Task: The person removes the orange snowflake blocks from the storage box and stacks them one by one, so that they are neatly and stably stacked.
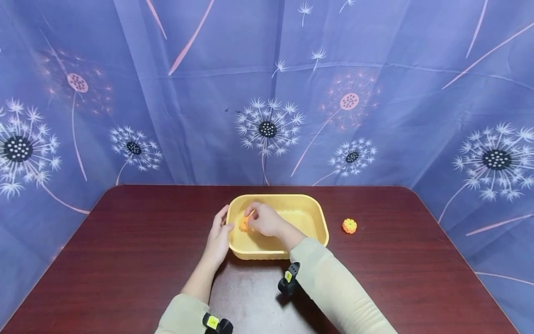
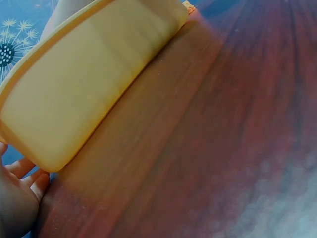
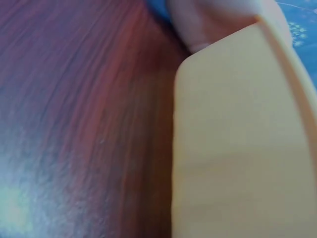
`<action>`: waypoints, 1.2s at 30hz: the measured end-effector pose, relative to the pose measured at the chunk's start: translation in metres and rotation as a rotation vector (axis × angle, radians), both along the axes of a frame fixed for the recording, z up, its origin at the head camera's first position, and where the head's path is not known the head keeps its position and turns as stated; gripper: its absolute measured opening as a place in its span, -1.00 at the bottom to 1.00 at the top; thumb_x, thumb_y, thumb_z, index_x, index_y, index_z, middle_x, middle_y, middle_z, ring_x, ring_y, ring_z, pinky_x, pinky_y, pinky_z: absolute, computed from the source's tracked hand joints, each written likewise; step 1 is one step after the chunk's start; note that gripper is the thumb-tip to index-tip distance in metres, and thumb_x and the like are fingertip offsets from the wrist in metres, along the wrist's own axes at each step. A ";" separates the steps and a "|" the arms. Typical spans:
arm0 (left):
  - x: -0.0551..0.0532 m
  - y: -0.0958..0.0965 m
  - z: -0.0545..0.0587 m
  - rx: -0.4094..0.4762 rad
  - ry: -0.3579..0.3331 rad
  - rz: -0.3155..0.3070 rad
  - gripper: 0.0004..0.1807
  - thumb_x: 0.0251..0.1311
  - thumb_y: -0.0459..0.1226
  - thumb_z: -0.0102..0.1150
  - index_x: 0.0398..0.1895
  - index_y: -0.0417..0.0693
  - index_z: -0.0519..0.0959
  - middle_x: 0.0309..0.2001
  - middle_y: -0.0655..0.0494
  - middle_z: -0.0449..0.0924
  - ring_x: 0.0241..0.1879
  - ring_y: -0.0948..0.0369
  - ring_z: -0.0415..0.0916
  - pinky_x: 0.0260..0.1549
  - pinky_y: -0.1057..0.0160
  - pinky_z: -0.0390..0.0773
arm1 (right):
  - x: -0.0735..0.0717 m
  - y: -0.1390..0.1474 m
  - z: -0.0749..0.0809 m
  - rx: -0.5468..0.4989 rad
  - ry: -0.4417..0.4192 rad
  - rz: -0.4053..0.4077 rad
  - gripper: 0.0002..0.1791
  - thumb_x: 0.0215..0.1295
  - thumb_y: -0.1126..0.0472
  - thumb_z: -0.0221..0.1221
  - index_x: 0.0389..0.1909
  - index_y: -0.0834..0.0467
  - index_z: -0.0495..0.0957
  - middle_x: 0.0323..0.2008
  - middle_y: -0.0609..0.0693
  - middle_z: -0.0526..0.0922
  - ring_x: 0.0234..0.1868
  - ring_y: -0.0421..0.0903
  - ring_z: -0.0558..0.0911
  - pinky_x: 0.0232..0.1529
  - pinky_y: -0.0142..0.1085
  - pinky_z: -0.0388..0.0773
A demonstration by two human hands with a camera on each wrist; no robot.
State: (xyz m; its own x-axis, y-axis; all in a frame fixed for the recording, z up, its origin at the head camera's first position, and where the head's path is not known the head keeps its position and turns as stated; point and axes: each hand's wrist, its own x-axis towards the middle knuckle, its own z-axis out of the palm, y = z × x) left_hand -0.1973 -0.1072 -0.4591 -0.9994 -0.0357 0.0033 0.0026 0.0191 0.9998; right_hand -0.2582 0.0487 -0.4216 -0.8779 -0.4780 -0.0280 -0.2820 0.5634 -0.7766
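A yellow plastic basin (image 1: 292,201) with rounded corners rests on the table. At its left end, my left hand (image 1: 218,237) holds the wall, thumb at the rim and fingers along the outside; the left wrist view shows those fingers (image 2: 38,184) against the lower corner. My right hand (image 1: 266,221) reaches into the basin over its front rim. Its thumb and fingers pinch a small orange pumpkin-shaped piece (image 1: 243,226) near the left inner wall, partly covered by the hand. In the right wrist view the basin's outer wall (image 3: 237,129) fills much of the picture.
A second orange pumpkin-shaped piece (image 1: 349,226) lies on the table to the right of the basin. The dark red wooden table (image 1: 137,250) reaches back to a blue curtain (image 1: 200,116) with dandelion prints.
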 end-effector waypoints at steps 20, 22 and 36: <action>0.001 -0.001 -0.002 0.009 0.018 0.001 -0.38 0.32 -0.38 -0.25 0.46 -0.01 0.04 0.40 -0.20 0.15 0.33 -0.06 0.20 0.26 -0.08 0.30 | 0.000 0.016 0.014 -0.237 -0.075 -0.041 -0.78 0.17 0.42 0.15 -0.15 0.35 0.46 -0.46 0.08 0.54 -0.55 -0.21 0.48 -0.51 -0.44 0.46; 0.000 -0.001 -0.002 0.004 0.015 0.004 -0.38 0.32 -0.38 -0.25 0.46 0.01 0.05 0.40 -0.19 0.15 0.33 -0.05 0.20 0.26 -0.07 0.31 | 0.001 0.018 0.016 -0.242 -0.079 -0.040 -0.78 0.17 0.42 0.14 -0.14 0.35 0.46 -0.46 0.08 0.54 -0.54 -0.21 0.48 -0.50 -0.44 0.47; 0.000 0.000 -0.001 0.015 0.007 -0.006 -0.38 0.33 -0.37 -0.26 0.47 0.00 0.03 0.41 -0.18 0.11 0.34 -0.04 0.17 0.25 -0.07 0.32 | 0.005 0.033 0.018 -0.283 -0.105 -0.060 -0.76 0.17 0.41 0.13 -0.13 0.37 0.45 -0.47 0.02 0.52 -0.54 -0.21 0.47 -0.53 -0.45 0.43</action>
